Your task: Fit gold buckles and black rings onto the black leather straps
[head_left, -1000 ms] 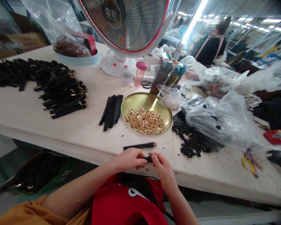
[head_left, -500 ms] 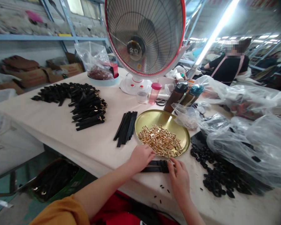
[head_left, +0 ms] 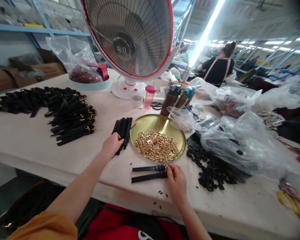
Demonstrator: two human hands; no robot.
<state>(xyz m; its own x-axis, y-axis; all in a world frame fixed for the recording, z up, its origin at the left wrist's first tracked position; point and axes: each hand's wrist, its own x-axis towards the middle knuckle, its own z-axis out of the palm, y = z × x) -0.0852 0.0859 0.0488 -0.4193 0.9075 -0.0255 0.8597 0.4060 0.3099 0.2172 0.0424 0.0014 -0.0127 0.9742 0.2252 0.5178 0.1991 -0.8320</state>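
My left hand (head_left: 112, 145) is at the pile of flat black straps (head_left: 125, 128) left of the tray, thumb and fingers closed at the strap edges. My right hand (head_left: 177, 182) has its fingers curled at the gold-buckle end of a black strap (head_left: 148, 168). A second buckled strap (head_left: 147, 177) lies just below it, roughly parallel, its right end near the same fingers. Small gold buckles (head_left: 156, 146) lie heaped in a round gold tray (head_left: 152, 120) beyond my hands.
A heap of finished black straps (head_left: 70, 113) spreads on the left. Black loops (head_left: 210, 173) and plastic bags (head_left: 240, 143) lie to the right. Behind the tray stand a heater fan (head_left: 130, 43), a pink-lidded bottle (head_left: 149, 97) and dark bottles (head_left: 170, 100). A person (head_left: 217, 68) is farther back.
My left hand has gone from the strap by my right hand to the strap pile on the left. Two straps now lie uncovered. The view has shifted right.
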